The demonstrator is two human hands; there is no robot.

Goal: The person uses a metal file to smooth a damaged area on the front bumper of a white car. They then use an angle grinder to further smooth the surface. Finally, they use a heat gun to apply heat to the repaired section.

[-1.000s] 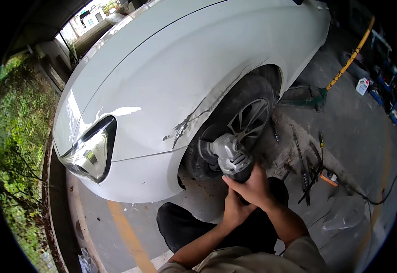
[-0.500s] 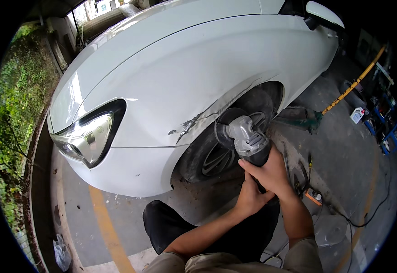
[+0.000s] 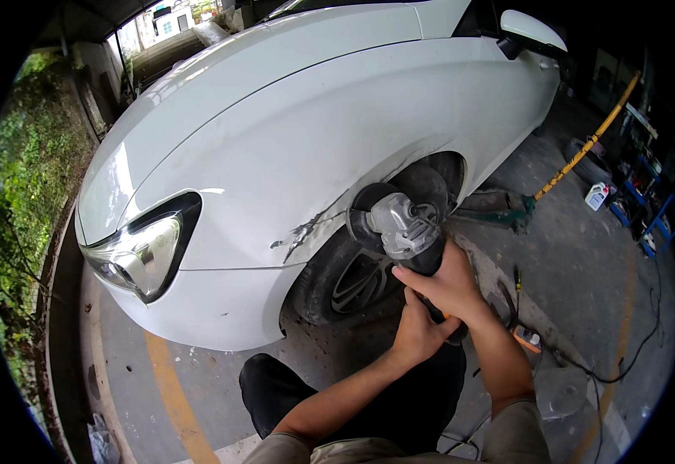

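Observation:
My right hand [image 3: 452, 284] wraps round the black body of an angle grinder [image 3: 407, 226] with a silver-grey gear head. Lower on the same tool, my left hand [image 3: 421, 329] is closed round the rear of the body. The grinder's dark round disc and guard [image 3: 364, 213] stand at the front wheel arch of a white car [image 3: 260, 155]; whether the disc touches the metal I cannot tell. Dark scraped, cracked paint [image 3: 304, 234] runs along the arch edge left of the disc. Behind the tool, the tyre [image 3: 318, 282] is partly hidden.
A green floor jack [image 3: 515, 216] with a yellow handle [image 3: 589, 151] stands right of the wheel. An orange tool [image 3: 527, 338], a screwdriver [image 3: 518, 280] and a black cable [image 3: 620, 379] lie on the floor to the right. A white jug [image 3: 596, 196] stands by a blue rack [image 3: 666, 228].
The view has shifted, so the car appears lower and further left. Relative to the car, the grinder's disc sits slightly higher at the arch edge. Both hands keep their grip.

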